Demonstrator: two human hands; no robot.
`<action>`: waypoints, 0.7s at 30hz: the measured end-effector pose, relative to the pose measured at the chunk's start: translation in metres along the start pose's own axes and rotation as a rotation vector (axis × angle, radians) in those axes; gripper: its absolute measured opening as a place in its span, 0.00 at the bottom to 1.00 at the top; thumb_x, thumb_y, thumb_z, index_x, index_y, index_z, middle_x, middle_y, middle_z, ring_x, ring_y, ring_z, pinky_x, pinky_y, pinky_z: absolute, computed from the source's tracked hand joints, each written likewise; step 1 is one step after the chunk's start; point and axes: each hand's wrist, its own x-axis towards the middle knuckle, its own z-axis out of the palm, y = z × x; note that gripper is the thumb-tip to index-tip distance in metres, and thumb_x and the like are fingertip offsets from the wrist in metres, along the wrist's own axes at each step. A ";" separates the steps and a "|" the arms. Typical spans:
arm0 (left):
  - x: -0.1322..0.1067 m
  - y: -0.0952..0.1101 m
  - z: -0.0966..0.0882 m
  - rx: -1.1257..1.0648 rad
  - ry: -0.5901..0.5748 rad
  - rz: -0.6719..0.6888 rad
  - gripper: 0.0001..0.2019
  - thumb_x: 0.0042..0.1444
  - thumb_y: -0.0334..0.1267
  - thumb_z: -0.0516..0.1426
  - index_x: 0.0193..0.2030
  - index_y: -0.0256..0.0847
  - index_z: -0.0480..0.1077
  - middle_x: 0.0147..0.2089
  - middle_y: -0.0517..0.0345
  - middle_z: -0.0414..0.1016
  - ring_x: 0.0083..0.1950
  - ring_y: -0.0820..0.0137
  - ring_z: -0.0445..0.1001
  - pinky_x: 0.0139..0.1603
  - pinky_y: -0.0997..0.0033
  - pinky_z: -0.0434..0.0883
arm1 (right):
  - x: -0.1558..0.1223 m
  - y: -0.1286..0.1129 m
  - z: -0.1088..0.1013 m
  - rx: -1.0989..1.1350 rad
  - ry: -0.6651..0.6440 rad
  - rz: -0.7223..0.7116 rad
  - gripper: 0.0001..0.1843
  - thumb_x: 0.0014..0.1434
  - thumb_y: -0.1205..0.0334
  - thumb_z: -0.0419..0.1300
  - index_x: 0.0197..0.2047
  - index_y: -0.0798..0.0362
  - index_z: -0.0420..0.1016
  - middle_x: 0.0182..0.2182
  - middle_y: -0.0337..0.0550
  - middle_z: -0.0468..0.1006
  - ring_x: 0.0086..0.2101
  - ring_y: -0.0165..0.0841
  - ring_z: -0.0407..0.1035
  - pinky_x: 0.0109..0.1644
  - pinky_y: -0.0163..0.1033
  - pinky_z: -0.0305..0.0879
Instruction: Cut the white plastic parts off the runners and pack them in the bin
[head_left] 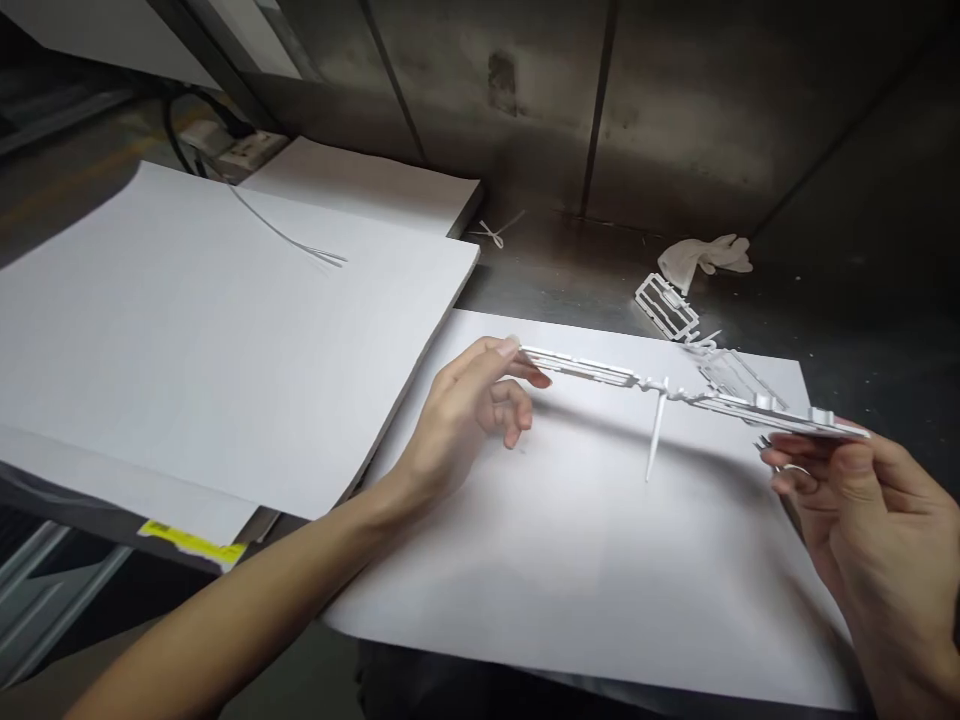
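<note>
A white moulded plastic part (pixel 589 370), two slatted frames joined by a thin runner with a pointed sprue hanging down, is held nearly edge-on above a white sheet (pixel 570 560). My left hand (pixel 480 395) pinches its left end between thumb and index finger, the other fingers curled loosely below. At the right end, my right hand (pixel 862 500) grips the other frame with thumb and fingers. Behind it, a similar white plastic part (pixel 666 305) lies partly on the sheet and partly on the dark metal table; the held part hides some of it.
On the left lies a large stack of white sheets (pixel 202 360), with another stack (pixel 360 185) behind it. A white glove (pixel 705 260) and a twisted tie (pixel 491 235) lie by the metal wall (pixel 540 120). A power strip (pixel 251 150) with cables sits at the back left.
</note>
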 end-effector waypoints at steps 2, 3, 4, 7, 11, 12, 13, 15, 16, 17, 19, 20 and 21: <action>-0.001 0.000 0.001 -0.026 0.006 0.016 0.16 0.61 0.50 0.65 0.46 0.39 0.78 0.43 0.52 0.80 0.30 0.72 0.76 0.23 0.74 0.70 | 0.000 0.002 0.000 0.009 -0.021 -0.039 0.14 0.65 0.50 0.72 0.52 0.45 0.87 0.40 0.44 0.87 0.38 0.35 0.83 0.36 0.34 0.82; -0.001 0.000 0.001 -0.034 0.019 0.022 0.15 0.60 0.47 0.65 0.46 0.39 0.79 0.44 0.52 0.80 0.31 0.72 0.77 0.26 0.74 0.73 | 0.000 0.003 -0.001 0.012 -0.032 -0.060 0.15 0.66 0.51 0.72 0.53 0.45 0.87 0.41 0.44 0.87 0.38 0.35 0.83 0.37 0.35 0.83; -0.001 0.000 0.002 -0.040 0.035 0.026 0.13 0.59 0.44 0.66 0.46 0.39 0.79 0.45 0.53 0.80 0.32 0.72 0.78 0.29 0.75 0.75 | 0.000 0.004 -0.001 0.019 -0.045 -0.085 0.15 0.66 0.52 0.72 0.54 0.45 0.87 0.43 0.44 0.87 0.37 0.34 0.83 0.38 0.35 0.83; -0.001 -0.001 0.002 -0.054 0.070 0.033 0.11 0.58 0.39 0.68 0.47 0.41 0.81 0.45 0.55 0.82 0.34 0.73 0.79 0.38 0.75 0.79 | -0.002 0.004 -0.004 0.069 -0.115 -0.167 0.17 0.66 0.58 0.72 0.58 0.42 0.85 0.48 0.43 0.87 0.40 0.34 0.83 0.40 0.36 0.85; 0.000 -0.005 0.003 -0.060 0.090 0.062 0.18 0.57 0.39 0.71 0.54 0.45 0.80 0.45 0.56 0.84 0.36 0.73 0.79 0.41 0.75 0.80 | -0.006 0.001 -0.008 0.077 -0.149 -0.212 0.17 0.65 0.63 0.71 0.56 0.41 0.85 0.47 0.41 0.88 0.41 0.36 0.84 0.43 0.39 0.86; 0.000 -0.005 0.003 -0.061 0.087 0.077 0.19 0.56 0.40 0.72 0.55 0.46 0.81 0.45 0.57 0.84 0.37 0.74 0.79 0.42 0.76 0.80 | -0.007 0.001 -0.009 0.065 -0.145 -0.215 0.16 0.64 0.64 0.72 0.54 0.41 0.86 0.46 0.42 0.88 0.40 0.37 0.84 0.43 0.40 0.86; 0.001 -0.006 0.003 -0.061 0.086 0.094 0.19 0.56 0.41 0.72 0.54 0.47 0.81 0.45 0.58 0.85 0.38 0.74 0.79 0.43 0.77 0.81 | -0.008 0.001 -0.010 0.053 -0.142 -0.215 0.15 0.63 0.65 0.72 0.52 0.41 0.86 0.46 0.42 0.88 0.39 0.37 0.84 0.42 0.41 0.86; 0.000 -0.007 0.003 -0.056 0.087 0.123 0.17 0.57 0.41 0.72 0.53 0.48 0.81 0.45 0.59 0.84 0.41 0.74 0.79 0.45 0.79 0.81 | -0.009 0.002 -0.011 0.046 -0.150 -0.222 0.15 0.62 0.67 0.73 0.51 0.42 0.85 0.45 0.42 0.88 0.38 0.38 0.84 0.39 0.41 0.86; 0.000 -0.007 0.003 -0.052 0.092 0.136 0.16 0.57 0.41 0.72 0.52 0.48 0.82 0.46 0.59 0.84 0.43 0.73 0.79 0.46 0.79 0.81 | -0.009 0.002 -0.011 0.049 -0.154 -0.227 0.16 0.62 0.68 0.73 0.51 0.42 0.85 0.45 0.42 0.88 0.39 0.38 0.85 0.39 0.40 0.86; 0.000 -0.007 0.003 -0.048 0.098 0.146 0.16 0.58 0.40 0.71 0.52 0.48 0.81 0.46 0.59 0.84 0.44 0.73 0.79 0.47 0.79 0.81 | -0.009 0.002 -0.010 0.055 -0.154 -0.230 0.18 0.61 0.68 0.72 0.52 0.42 0.84 0.44 0.42 0.88 0.40 0.38 0.85 0.39 0.39 0.86; -0.001 -0.006 0.003 -0.038 0.105 0.160 0.15 0.59 0.39 0.71 0.53 0.49 0.81 0.47 0.59 0.83 0.46 0.72 0.79 0.49 0.78 0.81 | -0.009 0.002 -0.009 0.074 -0.154 -0.232 0.22 0.61 0.70 0.72 0.55 0.40 0.83 0.44 0.40 0.88 0.42 0.39 0.85 0.38 0.38 0.86; -0.001 -0.006 0.003 -0.033 0.108 0.170 0.15 0.59 0.39 0.70 0.53 0.49 0.81 0.46 0.59 0.83 0.46 0.71 0.79 0.50 0.77 0.81 | -0.009 0.002 -0.009 0.085 -0.157 -0.230 0.23 0.61 0.70 0.72 0.57 0.39 0.82 0.44 0.40 0.88 0.43 0.39 0.85 0.38 0.38 0.86; -0.001 -0.006 0.003 -0.028 0.111 0.180 0.15 0.60 0.39 0.70 0.53 0.50 0.81 0.46 0.59 0.83 0.46 0.71 0.80 0.50 0.76 0.81 | -0.010 0.002 -0.008 0.094 -0.161 -0.229 0.25 0.61 0.70 0.72 0.58 0.39 0.82 0.44 0.39 0.88 0.43 0.39 0.85 0.38 0.38 0.86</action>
